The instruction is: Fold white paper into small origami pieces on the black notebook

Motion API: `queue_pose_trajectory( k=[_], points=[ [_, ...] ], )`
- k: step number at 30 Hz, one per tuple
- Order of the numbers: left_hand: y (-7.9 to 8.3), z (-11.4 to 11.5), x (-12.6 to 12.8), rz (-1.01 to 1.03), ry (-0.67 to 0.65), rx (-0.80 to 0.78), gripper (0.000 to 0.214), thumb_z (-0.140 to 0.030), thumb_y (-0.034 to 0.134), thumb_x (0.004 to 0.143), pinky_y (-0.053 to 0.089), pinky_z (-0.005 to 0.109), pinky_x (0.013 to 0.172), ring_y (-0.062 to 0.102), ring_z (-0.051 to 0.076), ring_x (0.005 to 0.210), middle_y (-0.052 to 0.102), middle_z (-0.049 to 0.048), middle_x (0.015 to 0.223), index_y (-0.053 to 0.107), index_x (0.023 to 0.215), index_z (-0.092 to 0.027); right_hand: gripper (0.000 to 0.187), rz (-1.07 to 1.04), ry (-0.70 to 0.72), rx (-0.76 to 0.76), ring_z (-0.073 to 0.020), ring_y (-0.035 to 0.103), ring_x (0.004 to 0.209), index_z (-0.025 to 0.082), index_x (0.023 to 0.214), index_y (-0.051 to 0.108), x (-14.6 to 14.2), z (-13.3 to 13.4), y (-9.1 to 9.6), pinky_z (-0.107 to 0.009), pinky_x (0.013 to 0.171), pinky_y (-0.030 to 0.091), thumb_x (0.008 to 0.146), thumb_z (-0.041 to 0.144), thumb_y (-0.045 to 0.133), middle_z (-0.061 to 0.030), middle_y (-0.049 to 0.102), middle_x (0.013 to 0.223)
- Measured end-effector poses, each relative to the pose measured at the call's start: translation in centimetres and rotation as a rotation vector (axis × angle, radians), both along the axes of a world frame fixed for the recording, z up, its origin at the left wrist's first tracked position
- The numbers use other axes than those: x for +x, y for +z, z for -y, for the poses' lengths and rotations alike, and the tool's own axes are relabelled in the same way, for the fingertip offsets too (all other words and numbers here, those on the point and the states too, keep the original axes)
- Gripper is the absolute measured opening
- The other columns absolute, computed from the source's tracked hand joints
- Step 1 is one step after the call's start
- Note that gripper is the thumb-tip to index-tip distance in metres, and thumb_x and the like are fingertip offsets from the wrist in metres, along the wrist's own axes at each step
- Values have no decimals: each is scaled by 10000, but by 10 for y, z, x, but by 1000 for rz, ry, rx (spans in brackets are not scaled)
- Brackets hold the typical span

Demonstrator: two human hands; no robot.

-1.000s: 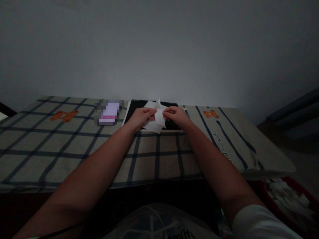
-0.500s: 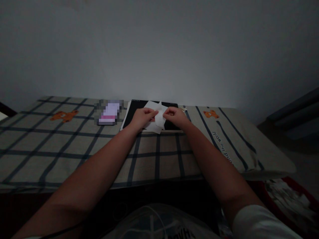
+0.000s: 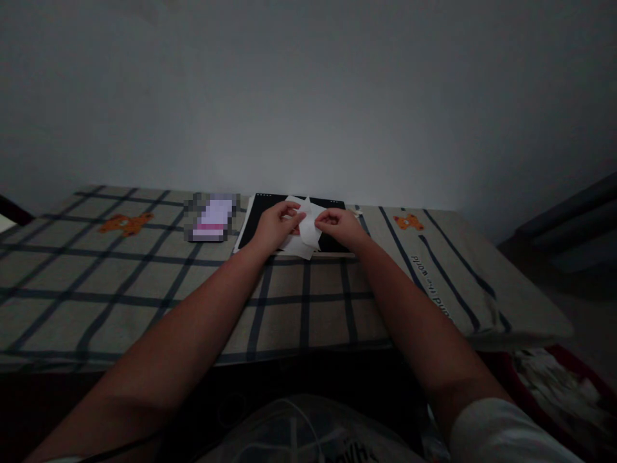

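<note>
A folded sheet of white paper point(image 3: 309, 233), with flaps standing up along its middle, is between my hands above a flat black notebook or folder point(image 3: 260, 215). My left hand point(image 3: 277, 225) is closed on the paper's left side, thumb and fingers bent toward its raised fold. On the other side, my right hand point(image 3: 341, 225) pinches the right edge of the paper between thumb and forefinger. Part of the paper and the fingertips' exact contact are hidden by the fingers. White pages show along the notebook's left edge.
A phone point(image 3: 212, 218) with a blurred, lit screen lies left of the notebook. Checked cloth point(image 3: 303, 308) with bear prints covers the table, which stands against a pale wall point(image 3: 308, 96). A red container point(image 3: 573, 379) with light-coloured contents is below the table at right.
My left hand's fingers have lifted and parted slightly from the thumb at the paper's fold. My right hand keeps its pinch almost unmoved.
</note>
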State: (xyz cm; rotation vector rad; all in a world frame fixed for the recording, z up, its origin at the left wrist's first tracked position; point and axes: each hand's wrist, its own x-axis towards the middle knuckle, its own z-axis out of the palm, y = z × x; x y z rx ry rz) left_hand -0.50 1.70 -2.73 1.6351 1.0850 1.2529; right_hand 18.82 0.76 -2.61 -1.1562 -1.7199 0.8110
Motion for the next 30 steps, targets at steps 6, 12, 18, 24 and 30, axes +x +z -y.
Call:
queue_pose_trajectory(
  k=[6,12,18,24,30],
  points=[
    [-2,-3,-1,66,-5,-40,300,-416,744,739,570,254,588,629,125,647,705,51,885,724,874,-148,170,-38,-2,-17,-153,563,679,189,748,657,0,3,4,-304,661,449,700,352,669,-17,647,719],
    [8,6,-1,-1,-41,-50,324,-457,718,751,544,242,548,608,116,568,700,36,761,745,858,-153,298,-204,-42,1,-138,540,678,194,906,711,-5,9,13,-285,631,439,743,441,672,-13,644,734],
    [16,17,2,-18,-164,-41,315,-461,707,752,525,257,546,597,125,568,693,42,737,737,799,-152,270,-250,-44,-26,-120,512,656,181,819,709,-6,11,13,-280,630,420,722,434,711,1,622,697],
    [14,17,5,-114,-76,99,322,-465,712,756,529,269,625,620,155,718,703,61,893,725,884,-170,262,-214,-66,-7,-126,528,658,173,757,701,-6,12,12,-284,651,420,731,433,706,6,616,668],
    [16,15,2,-154,-1,197,228,-414,696,777,503,333,844,657,205,870,736,53,885,739,782,-191,282,-157,-74,36,-159,596,727,169,788,733,-9,13,10,-295,687,450,735,444,701,-24,697,740]
  ],
)
